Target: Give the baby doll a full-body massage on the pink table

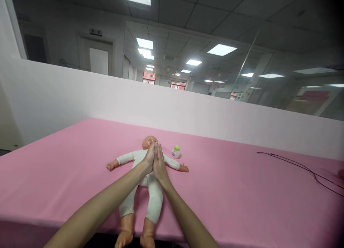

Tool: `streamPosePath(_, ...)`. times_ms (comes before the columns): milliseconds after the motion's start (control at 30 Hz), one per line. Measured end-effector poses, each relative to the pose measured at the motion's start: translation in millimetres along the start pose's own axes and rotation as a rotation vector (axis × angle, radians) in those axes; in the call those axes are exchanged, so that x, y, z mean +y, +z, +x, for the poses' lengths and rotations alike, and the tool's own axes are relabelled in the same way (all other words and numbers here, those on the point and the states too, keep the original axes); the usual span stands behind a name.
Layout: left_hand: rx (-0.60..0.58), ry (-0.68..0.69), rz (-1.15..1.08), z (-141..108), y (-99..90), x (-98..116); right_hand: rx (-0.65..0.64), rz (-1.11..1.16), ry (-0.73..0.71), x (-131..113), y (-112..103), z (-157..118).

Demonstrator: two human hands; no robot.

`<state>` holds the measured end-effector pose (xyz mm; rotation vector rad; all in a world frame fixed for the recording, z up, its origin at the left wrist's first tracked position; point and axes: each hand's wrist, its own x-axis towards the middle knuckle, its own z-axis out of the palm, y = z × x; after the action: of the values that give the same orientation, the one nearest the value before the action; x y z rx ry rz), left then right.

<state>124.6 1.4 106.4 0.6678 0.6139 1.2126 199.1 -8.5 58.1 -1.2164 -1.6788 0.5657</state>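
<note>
A baby doll (154,201) in a white cloth suit lies on its back on the pink table cover, its arms spread and its feet towards me. Over its chest, my left hand (149,156) and my right hand (159,162) are pressed palm to palm. Both have their fingers stretched out and pointing away from me. Nothing shows between the palms. The hands hide part of the doll's head and chest. Beside the doll's shoulder, on the right, stands a small clear bottle (176,152) with a green cap.
The pink table cover (228,190) spreads wide on both sides. Thin black cables (298,165) lie at the right. Behind the table runs a low white wall (188,113) with glass above it, showing ceiling lights and a room.
</note>
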Motion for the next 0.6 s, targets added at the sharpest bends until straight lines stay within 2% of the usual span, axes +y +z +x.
streamPosePath(100, -0.059, 0.041, 0.116, 10, -14.8, -6, -0.053, -0.077, 0.028, 23, -4, 5)
streamPosePath(167, -0.085, 0.174, 0.375, 18, -33.3, -9, -0.06, -0.182, 0.037, 47, -12, 10)
streamPosePath(267, -0.07, 0.39, 0.849, 28, -70.3, -9, -0.099, -0.508, -0.026, 85, -27, 11)
streamPosePath(333, -0.057, 0.415, 1.05, 33, -96.7, -8, -0.094, -0.647, -0.002, 102, -34, 6)
streamPosePath(400, -0.027, 0.397, 1.175, 34, -121.5, -6, -0.056, -0.697, 0.026, 111, -39, -2)
streamPosePath(500, 0.051, 0.386, 1.239, 32, -152.5, -4, 0.025, -0.82, 0.044, 114, -43, -10)
streamPosePath(600, 0.16, 0.446, 1.342, 28, -176.3, -5, 0.077, -0.939, 0.058, 113, -42, -9)
